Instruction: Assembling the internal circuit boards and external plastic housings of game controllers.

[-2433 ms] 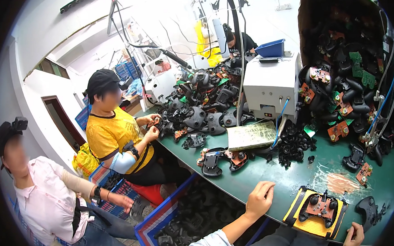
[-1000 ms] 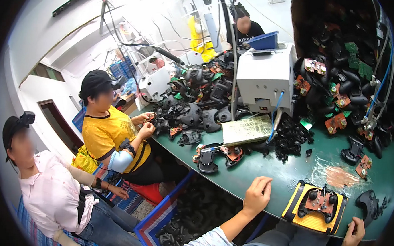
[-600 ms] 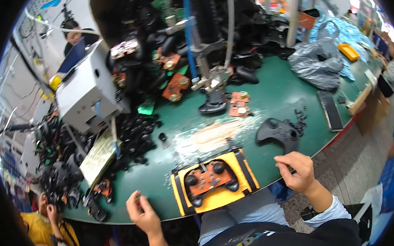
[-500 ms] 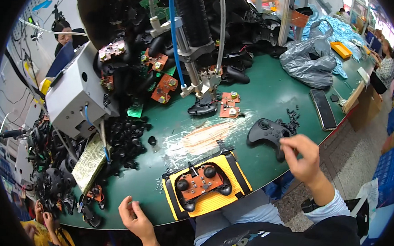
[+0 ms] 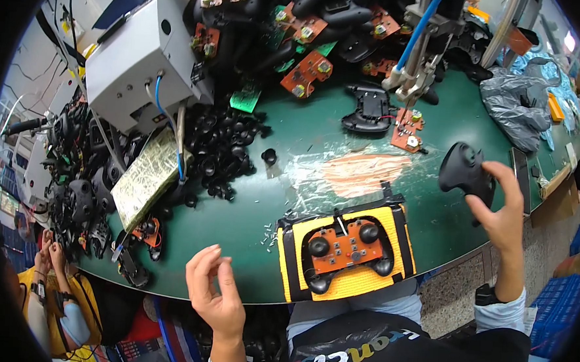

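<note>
My right hand [image 5: 503, 208] grips one handle of a black game controller shell [image 5: 462, 169] between thumb and fingers, at the right of the green table. The shell is tilted, its face partly turned from view. My left hand [image 5: 215, 288] hangs at the table's front edge, fingers loosely curled and apart, holding nothing. Between my hands lies a yellow fixture [image 5: 293, 268] with black straps. In its recess rests a black controller half carrying an orange circuit board [image 5: 347, 249] with two black thumbsticks.
Above the table hangs a metal machine head [image 5: 416, 83], near an open controller half [image 5: 369, 110] and another orange board [image 5: 407, 131]. A grey box [image 5: 142, 55] and a pile of black thumbstick caps [image 5: 219, 148] stand left. Another person works at lower left.
My right hand has taken hold of the controller shell and tilted it up from the table. My left hand stays empty near the edge. The whole view has shifted.
</note>
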{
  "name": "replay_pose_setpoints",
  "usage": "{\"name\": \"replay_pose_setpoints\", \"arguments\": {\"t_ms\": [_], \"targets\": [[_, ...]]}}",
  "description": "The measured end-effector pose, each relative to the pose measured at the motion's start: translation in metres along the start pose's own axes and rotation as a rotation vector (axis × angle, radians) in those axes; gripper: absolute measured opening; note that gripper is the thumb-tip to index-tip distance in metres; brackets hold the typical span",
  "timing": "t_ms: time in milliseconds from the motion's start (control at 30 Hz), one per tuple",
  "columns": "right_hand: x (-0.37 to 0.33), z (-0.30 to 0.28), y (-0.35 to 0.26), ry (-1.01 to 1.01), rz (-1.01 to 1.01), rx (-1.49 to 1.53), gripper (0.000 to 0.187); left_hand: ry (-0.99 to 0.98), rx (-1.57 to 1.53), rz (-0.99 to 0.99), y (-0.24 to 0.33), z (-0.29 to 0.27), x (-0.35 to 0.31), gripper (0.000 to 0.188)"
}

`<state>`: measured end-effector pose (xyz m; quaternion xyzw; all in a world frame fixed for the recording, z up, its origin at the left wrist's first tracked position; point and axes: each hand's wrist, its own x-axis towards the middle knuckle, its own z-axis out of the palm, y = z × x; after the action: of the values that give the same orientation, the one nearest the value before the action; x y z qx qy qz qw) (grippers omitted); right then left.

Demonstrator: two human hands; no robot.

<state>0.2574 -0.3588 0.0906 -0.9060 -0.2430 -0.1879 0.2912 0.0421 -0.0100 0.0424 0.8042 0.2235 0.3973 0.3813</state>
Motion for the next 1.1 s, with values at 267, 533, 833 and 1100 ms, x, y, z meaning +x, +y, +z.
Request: {"name": "replay_pose_setpoints", "arguments": {"t_ms": [267, 533, 833, 1100], "targets": [[0.021, 0.029, -0.078, -0.283, -0.440, 0.221, 0.061, -0.306, -0.123, 0.008, 0.026, 0.011, 0.007, 0.021], [0.029, 0.048, -0.089, -0.341, -0.450, 0.290, 0.061, -0.364, -0.236, -0.090, 0.028, 0.014, 0.013, 0.027], [0.020, 0.064, -0.102, -0.526, -0.524, 0.367, 0.062, -0.593, -0.192, -0.080, 0.038, 0.024, 0.015, 0.072], [0.011, 0.071, -0.101, -0.615, -0.533, 0.362, 0.059, -0.660, -0.121, -0.069, 0.042, 0.039, 0.004, 0.074]]}}
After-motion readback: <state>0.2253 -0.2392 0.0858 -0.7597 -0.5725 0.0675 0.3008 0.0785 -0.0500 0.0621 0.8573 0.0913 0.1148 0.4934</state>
